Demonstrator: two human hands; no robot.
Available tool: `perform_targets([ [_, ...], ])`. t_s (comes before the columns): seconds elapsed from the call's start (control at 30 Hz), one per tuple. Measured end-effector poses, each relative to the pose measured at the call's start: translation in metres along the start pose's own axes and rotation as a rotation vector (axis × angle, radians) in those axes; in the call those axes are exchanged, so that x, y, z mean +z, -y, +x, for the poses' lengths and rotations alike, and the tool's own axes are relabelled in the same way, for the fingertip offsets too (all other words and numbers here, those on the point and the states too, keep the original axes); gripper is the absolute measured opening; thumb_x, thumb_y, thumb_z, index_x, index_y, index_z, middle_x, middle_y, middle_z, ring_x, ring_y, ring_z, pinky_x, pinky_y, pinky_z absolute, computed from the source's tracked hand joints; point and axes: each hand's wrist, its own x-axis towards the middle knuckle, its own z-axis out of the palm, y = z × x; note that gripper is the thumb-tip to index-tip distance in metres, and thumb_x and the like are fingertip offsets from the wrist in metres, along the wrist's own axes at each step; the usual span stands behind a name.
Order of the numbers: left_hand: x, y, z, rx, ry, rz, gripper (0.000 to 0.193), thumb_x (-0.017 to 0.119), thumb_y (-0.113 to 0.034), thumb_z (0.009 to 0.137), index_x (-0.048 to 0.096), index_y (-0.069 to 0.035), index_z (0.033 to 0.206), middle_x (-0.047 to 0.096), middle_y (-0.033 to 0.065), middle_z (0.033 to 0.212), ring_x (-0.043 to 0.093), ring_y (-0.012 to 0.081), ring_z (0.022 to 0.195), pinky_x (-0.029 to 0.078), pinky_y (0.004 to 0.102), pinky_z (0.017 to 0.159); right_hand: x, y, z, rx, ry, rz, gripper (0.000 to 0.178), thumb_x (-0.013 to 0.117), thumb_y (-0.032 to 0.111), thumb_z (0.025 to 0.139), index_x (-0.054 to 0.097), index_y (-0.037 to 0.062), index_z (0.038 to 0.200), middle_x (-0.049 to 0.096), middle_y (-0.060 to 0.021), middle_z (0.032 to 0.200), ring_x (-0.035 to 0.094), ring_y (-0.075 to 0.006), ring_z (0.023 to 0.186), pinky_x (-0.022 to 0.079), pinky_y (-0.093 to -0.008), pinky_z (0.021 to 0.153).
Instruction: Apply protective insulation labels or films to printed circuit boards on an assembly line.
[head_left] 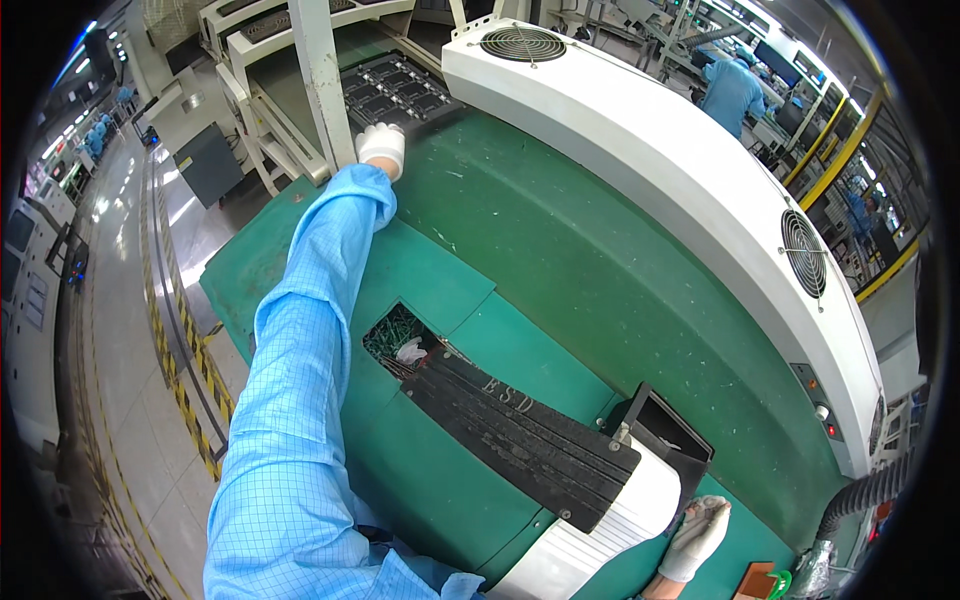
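Note:
My left hand [382, 147], in a white glove, reaches far out to the near edge of a black tray [432, 112]. Its fingers are bent against that edge, and their tips are hidden. Flat dark parts with pale metallic pieces [392, 88] lie in rows in the tray, beside a pale upright post [322, 85]. At lower right, my right hand [697, 537] wears a white glove with greyish fingertips. Its fingers are curled together close to an open black bin [690, 440]; anything inside them is hidden.
A black ridged strip [520, 435] crosses the green bench [450, 290]. Beside it, a square opening [395, 330] holds dark green scraps and something white and crumpled. A long white hood with fan grilles [660, 110] spans the far side. A corrugated hose [868, 492] stands at right.

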Motion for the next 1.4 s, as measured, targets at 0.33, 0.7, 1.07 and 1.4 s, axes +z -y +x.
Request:
perform_targets([
  [0.33, -0.018, -0.039, -0.07, 0.548, -0.204, 0.106, 0.024, 0.049, -0.02, 0.094, 0.071, -0.013, 0.089, 0.072, 0.0056, 0.087, 0.066, 0.0234, 0.089, 0.045, 0.0398, 0.077, -0.002, -0.001, 0.002, 0.022, 0.005, 0.023, 0.03, 0.043, 0.028, 0.107, 0.052, 0.0034, 0.094, 0.052, -0.0061, 0.085, 0.049, -0.0147, 0.077, 0.042, -0.0291, 0.074],
  [0.7, -0.086, -0.044, -0.155, 0.821, -0.374, -0.19, 0.016, 0.052, -0.022, 0.092, 0.061, -0.011, 0.084, 0.06, 0.0065, 0.084, 0.058, 0.0256, 0.082, 0.044, 0.0401, 0.075, -0.006, 0.0, 0.002, -0.03, 0.191, 0.019, 0.028, 0.047, 0.027, 0.106, 0.054, 0.0032, 0.094, 0.052, -0.005, 0.087, 0.05, -0.0144, 0.08, 0.043, -0.0295, 0.074],
  [1.07, -0.155, -0.018, -0.211, 0.972, -0.38, -0.454, 0.016, 0.052, -0.02, 0.089, 0.051, -0.011, 0.076, 0.053, 0.0087, 0.074, 0.056, 0.0303, 0.073, 0.046, 0.0418, 0.07, -0.009, -0.005, 0.002, 0.056, 0.172, 0.098, 0.026, 0.05, 0.027, 0.104, 0.054, 0.0038, 0.092, 0.053, -0.005, 0.083, 0.051, -0.0142, 0.075, 0.043, -0.0281, 0.069],
  [1.4, -0.302, 0.09, -0.293, 0.701, -0.554, -0.426, 0.027, 0.075, -0.026, 0.079, 0.055, -0.008, 0.084, 0.058, 0.0116, 0.076, 0.063, 0.0333, 0.069, 0.051, 0.0431, 0.062, -0.002, 0.0, -0.002, 0.143, 0.182, 0.141, 0.025, 0.052, 0.026, 0.104, 0.055, 0.0038, 0.093, 0.054, -0.004, 0.085, 0.053, -0.0128, 0.077, 0.044, -0.0263, 0.068],
])
